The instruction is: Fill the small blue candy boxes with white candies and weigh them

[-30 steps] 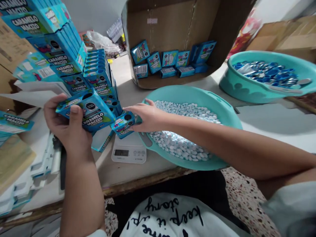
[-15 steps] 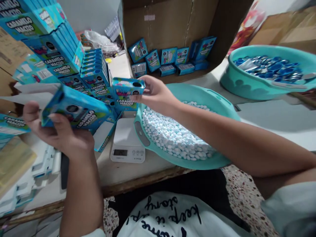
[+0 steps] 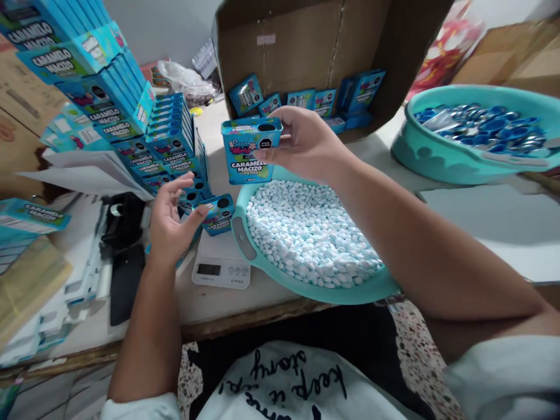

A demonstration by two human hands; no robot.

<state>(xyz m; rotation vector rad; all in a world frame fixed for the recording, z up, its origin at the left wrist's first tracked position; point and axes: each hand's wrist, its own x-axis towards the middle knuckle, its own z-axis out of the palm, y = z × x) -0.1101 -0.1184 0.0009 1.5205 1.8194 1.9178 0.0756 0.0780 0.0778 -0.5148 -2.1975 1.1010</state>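
Holds a blue candy box (image 3: 247, 164) upright in the right hand (image 3: 308, 143), pinched at its right end, over the far-left rim of the basin (image 3: 306, 292). Has the left hand (image 3: 171, 224) wide, with thumb beside, perhaps touching, a second box (image 3: 219, 223) on the scale (image 3: 219, 249). On the held box: white lettering, dark oval on top.

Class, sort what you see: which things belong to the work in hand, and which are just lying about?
Seemingly in use:
Caramelo Macizo box in the right hand
second Caramelo Macizo box by the left hand
digital scale
turquoise basin of pale candies

Seemingly just lying about:
clear plastic bag
white sheets
flat black object, unclear what
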